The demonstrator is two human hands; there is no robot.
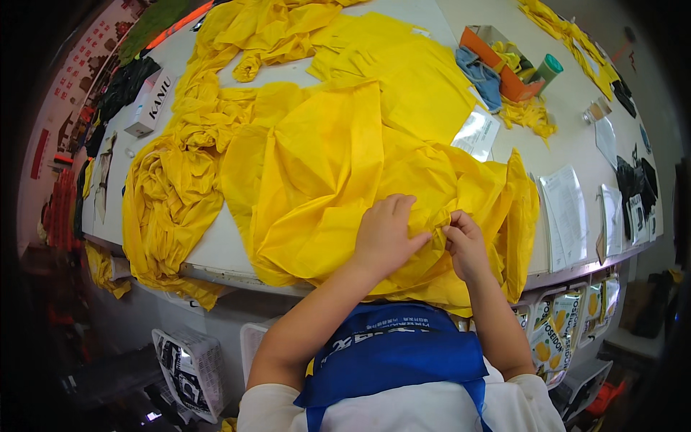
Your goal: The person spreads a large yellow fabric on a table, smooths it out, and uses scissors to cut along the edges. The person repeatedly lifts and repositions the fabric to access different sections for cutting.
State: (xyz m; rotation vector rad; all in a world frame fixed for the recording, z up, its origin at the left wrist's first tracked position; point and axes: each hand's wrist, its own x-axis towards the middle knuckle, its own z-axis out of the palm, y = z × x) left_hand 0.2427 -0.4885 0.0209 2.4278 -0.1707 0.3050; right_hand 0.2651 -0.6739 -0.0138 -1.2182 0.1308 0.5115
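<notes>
While the left hand (pixel 387 234) rests spread on the yellow fabric (pixel 327 234), the right hand (pixel 468 248), farther right, pinches some of it.

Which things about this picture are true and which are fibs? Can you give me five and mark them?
1. The left hand and right hand both touch yellow fabric. True.
2. The apron is red. False: the apron is blue.
3. The orange box is on the table. True.
4. The green cylinder is left of the orange box. False: the green cylinder is on its right.
5. White papers lie to the right of both hands. True.
</notes>
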